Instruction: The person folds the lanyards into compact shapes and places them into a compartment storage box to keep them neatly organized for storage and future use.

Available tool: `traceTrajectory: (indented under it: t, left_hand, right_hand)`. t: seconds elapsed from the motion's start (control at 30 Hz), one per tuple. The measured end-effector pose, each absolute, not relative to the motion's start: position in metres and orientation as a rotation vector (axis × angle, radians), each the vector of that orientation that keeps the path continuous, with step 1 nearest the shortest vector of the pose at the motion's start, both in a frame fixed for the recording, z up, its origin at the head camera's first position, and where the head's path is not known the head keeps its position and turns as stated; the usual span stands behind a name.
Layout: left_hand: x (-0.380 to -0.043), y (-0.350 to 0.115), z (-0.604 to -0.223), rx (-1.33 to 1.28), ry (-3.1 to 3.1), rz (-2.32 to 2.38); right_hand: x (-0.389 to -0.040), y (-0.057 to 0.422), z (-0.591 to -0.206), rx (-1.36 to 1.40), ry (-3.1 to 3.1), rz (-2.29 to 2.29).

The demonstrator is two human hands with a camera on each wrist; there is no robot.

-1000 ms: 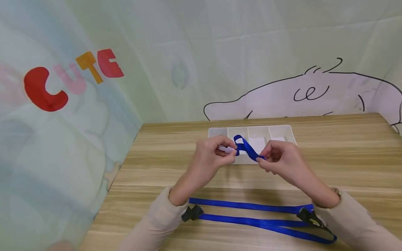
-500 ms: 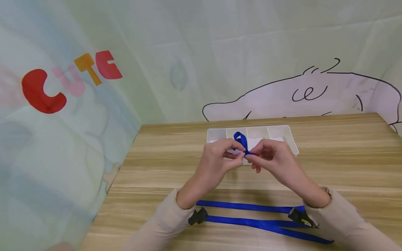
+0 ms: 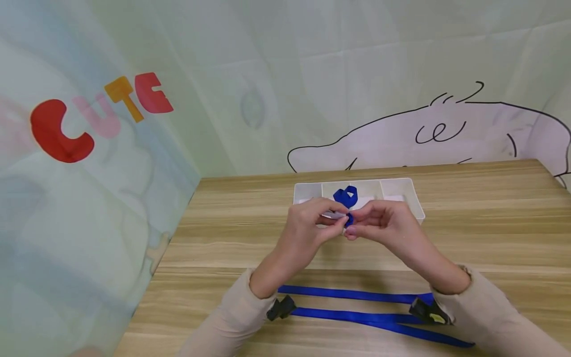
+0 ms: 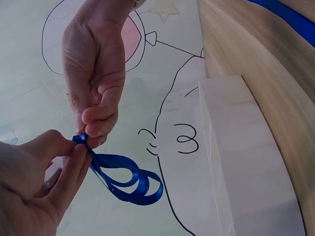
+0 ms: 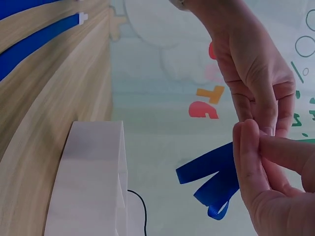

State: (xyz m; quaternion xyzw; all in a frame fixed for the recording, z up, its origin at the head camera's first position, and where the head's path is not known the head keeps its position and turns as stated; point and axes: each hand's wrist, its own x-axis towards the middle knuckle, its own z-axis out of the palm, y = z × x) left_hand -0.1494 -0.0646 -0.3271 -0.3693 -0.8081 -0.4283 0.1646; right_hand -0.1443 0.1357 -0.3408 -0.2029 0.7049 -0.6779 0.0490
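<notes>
Together, left hand [image 3: 309, 224] and right hand [image 3: 389, 224], two tight pinches on one looped blue ribbon [image 3: 344, 201].

Wood-grain table [image 3: 214, 243], pale printed backdrop [image 3: 303, 79], colourful lettering [image 3: 107, 129]

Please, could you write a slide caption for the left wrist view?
Left hand and right hand hold a looped blue ribbon, a white tray at the picture's right.

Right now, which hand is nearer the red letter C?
Left. In the head view, the left hand is below and right of the red letter C; the right hand is farther right.
</notes>
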Motion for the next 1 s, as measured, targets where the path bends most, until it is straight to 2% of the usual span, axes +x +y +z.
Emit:
traceTrajectory:
  t: [0.67, 1.0]
  left_hand:
    - [-0.152, -0.068, -0.321, -1.090, -2.365, -1.297]
    - [-0.155, -0.075, -0.315, -1.132, -2.366, -1.392]
  right_hand:
    - [-0.143, 0.132, -0.345, -0.707, 2.226, -2.121]
    - [-0.144, 0.133, -0.346, -0.875, 2.212, -2.136]
